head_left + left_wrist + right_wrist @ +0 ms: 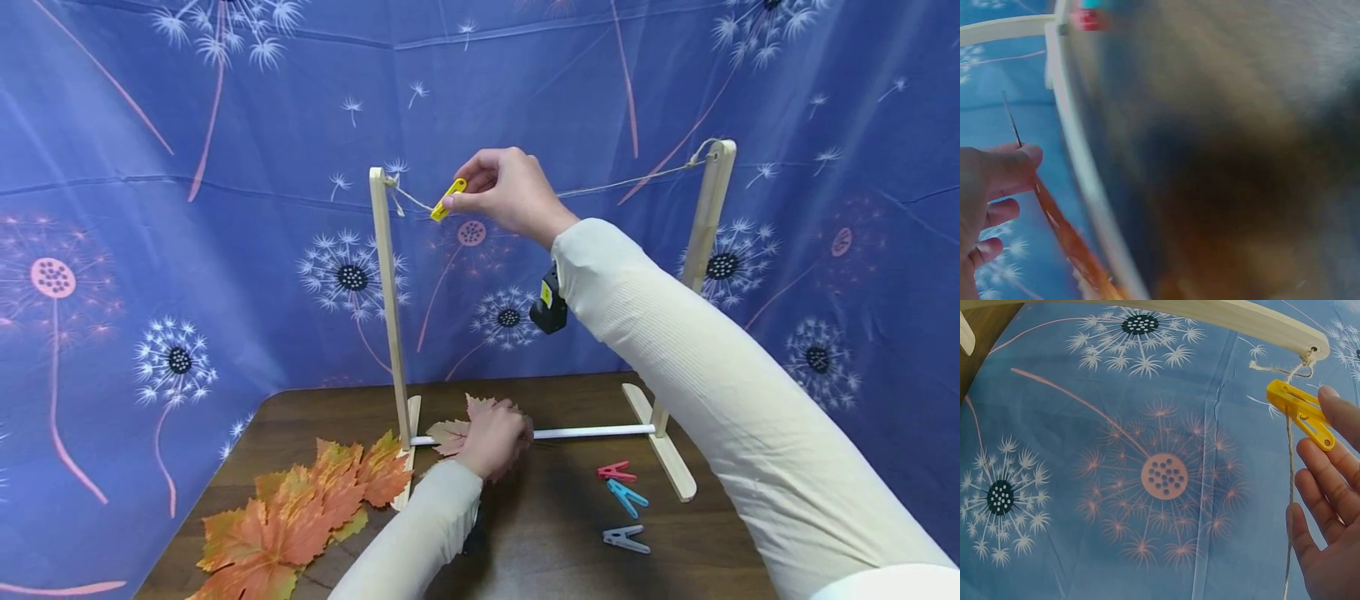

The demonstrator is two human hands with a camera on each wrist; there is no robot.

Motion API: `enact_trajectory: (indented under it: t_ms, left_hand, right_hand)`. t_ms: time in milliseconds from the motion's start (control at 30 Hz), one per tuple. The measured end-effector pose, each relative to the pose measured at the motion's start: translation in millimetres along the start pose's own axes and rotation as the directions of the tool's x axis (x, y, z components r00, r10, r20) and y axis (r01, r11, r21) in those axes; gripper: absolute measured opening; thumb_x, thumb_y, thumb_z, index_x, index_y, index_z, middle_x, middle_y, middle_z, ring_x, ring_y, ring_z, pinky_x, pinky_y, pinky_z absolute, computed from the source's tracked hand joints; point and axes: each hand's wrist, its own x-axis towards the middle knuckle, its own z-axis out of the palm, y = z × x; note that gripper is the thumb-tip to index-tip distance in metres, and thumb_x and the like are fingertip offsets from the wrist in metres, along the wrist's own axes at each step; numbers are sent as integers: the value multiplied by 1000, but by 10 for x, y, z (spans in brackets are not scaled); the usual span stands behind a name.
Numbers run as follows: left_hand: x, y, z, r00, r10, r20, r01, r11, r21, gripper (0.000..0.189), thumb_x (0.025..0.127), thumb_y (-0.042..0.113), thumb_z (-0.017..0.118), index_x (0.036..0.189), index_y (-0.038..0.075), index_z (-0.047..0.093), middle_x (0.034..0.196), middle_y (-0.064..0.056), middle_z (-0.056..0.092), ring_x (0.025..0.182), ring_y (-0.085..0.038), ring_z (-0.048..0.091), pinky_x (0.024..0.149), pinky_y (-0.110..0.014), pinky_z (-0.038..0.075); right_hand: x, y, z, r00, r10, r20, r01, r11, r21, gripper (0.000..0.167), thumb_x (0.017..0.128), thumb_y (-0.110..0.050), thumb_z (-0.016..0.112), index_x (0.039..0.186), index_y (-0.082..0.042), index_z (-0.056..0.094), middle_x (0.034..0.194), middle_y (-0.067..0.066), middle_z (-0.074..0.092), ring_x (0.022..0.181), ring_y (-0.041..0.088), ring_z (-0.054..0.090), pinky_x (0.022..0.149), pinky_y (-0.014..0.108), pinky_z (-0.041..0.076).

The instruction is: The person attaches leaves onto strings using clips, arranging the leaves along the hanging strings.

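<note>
Across the brown table [540,525], nearest, lie a pile of orange leaves [300,521] at the left and, to the right, a grey clip [626,539], then a blue clip [627,498] and, just beyond it, a red clip [617,472]. Farther in, the left hand [493,442] holds one leaf [450,437] by its stem [1012,119], thumb and finger pinched together on it, near the white bar [592,432] of the wooden frame [708,217]. That leaf sits well below the string [626,182], so it would do well to come up stem first, with a grip light enough not to bend the stem. Higher, the right hand [517,190] has thumb and fingers clamped on the yellow clip [449,200], whose nose meets the string near the left post [388,308]; whether its jaws are parted cannot be told. A firm squeeze at the handle ends should spread them best, and steadying the clip without dragging on the sagging string would help stem and string line up between the jaws. Too loose a pinch could let the clip twist. Behind the frame hangs a blue cloth [225,292] printed with dandelions.
</note>
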Motion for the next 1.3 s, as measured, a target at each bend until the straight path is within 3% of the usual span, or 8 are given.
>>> enact_trajectory:
  t_ms: [133, 267, 367, 467, 567, 733, 1033, 1300]
  left_hand:
    - [91, -83, -285, 997, -68, 32, 71, 991, -110, 6, 81, 19, 86, 80, 21, 80, 78, 10, 73, 77, -13, 61, 71, -29, 44]
    - [199, -202, -538, 984, -153, 95, 171, 958, -230, 4, 87, 18, 81, 84, 17, 80, 82, 6, 75, 80, -15, 64, 78, -33, 49]
    - [292, -287, -744, 962, -227, 151, 265, 907, -326, 3, 91, 17, 78, 88, 16, 80, 85, 4, 75, 82, -16, 67, 81, -35, 53]
    - [382, -358, -959, 936, -300, 186, 352, 830, -432, 4, 92, 15, 77, 93, 13, 80, 88, 1, 76, 83, -15, 70, 79, -34, 56]
    - [453, -418, -1168, 917, -355, 180, 396, 764, -510, 6, 92, 14, 76, 96, 10, 80, 89, -1, 77, 83, -14, 72, 77, -32, 57]
    - [532, -514, -1471, 893, -433, 122, 421, 710, -565, 8, 93, 16, 75, 98, 10, 80, 89, -1, 77, 83, -14, 72, 79, -35, 57]
    - [652, -706, -1831, 838, -546, -4, 467, 720, -513, 12, 98, 16, 70, 105, 9, 77, 94, -3, 77, 85, -19, 70, 79, -38, 54]
    - [782, -822, -2024, 794, -585, -166, 467, 762, -448, 16, 99, 16, 68, 110, 8, 76, 91, -6, 77, 86, -23, 69, 88, -40, 47]
  right_hand:
    - [0, -17, -3, 1000, -7, -4, 7, 1000, 3, 36, 91, -28, 80, 120, -9, 70, 106, 3, 72, 98, 13, 65, 90, 28, 48]
    - [4, -25, 6, 1000, -10, -3, 10, 1000, 8, 36, 91, -27, 79, 120, -9, 70, 107, 3, 71, 98, 13, 65, 90, 28, 48]
    - [2, -28, 15, 1000, -19, -11, 19, 1000, 13, 34, 91, -26, 79, 119, -9, 71, 106, 3, 71, 97, 13, 65, 90, 28, 49]
    - [0, -31, 26, 999, -33, -28, 34, 999, 22, 33, 90, -25, 80, 117, -9, 71, 104, 3, 71, 95, 13, 65, 88, 28, 49]
    - [4, -38, 37, 998, -40, -54, 42, 999, 25, 32, 90, -25, 81, 116, -9, 72, 103, 3, 72, 93, 12, 66, 86, 27, 50]
    - [16, -59, 45, 991, -65, -119, 65, 998, 1, 28, 90, -26, 80, 112, -10, 74, 101, 2, 74, 89, 10, 66, 82, 22, 51]
    - [58, -81, -1, 952, -104, -288, 108, 994, 0, 22, 88, -23, 83, 103, -8, 78, 98, 4, 77, 83, 9, 69, 76, 20, 51]
    - [89, -80, -99, 945, -65, -321, 91, 994, 66, 24, 88, -26, 82, 102, -7, 78, 96, 3, 77, 82, 8, 68, 73, 20, 51]
